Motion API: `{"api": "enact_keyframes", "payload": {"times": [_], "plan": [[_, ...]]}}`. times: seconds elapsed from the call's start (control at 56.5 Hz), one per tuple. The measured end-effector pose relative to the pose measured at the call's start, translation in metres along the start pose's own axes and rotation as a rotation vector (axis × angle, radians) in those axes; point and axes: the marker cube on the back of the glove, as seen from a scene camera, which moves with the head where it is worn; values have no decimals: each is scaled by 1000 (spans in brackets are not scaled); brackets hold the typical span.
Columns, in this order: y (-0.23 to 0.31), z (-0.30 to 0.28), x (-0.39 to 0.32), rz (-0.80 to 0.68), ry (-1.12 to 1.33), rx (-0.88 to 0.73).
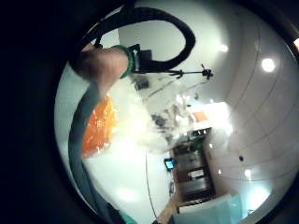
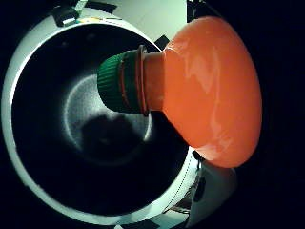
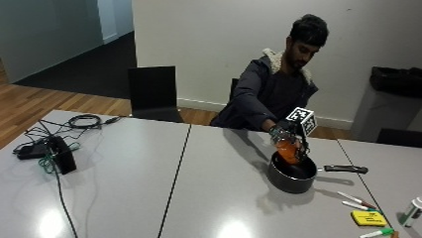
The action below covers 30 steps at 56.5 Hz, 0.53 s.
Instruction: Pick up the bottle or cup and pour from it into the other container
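One orange bottle [image 3: 288, 150] sits in the gloved right hand [image 3: 285, 134] of the person seated at the grey table [image 3: 198, 188], the fingers curled around its body from above. It hangs over the open black pot [image 3: 292, 173], whose handle [image 3: 342, 169] reaches away along the table. The bottle is tipped steeply, long axis near vertical, its green cap [image 2: 119, 82] still on and pointing down into the pot's dark inside [image 2: 90, 143]. Markers [image 3: 356, 202] and a yellow pad [image 3: 368, 217] lie nearby.
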Motion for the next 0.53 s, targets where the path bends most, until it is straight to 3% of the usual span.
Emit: {"api": "enact_keyframes", "payload": {"times": [0.531], "plan": [[21,-2,41,131,-173,63]]}}
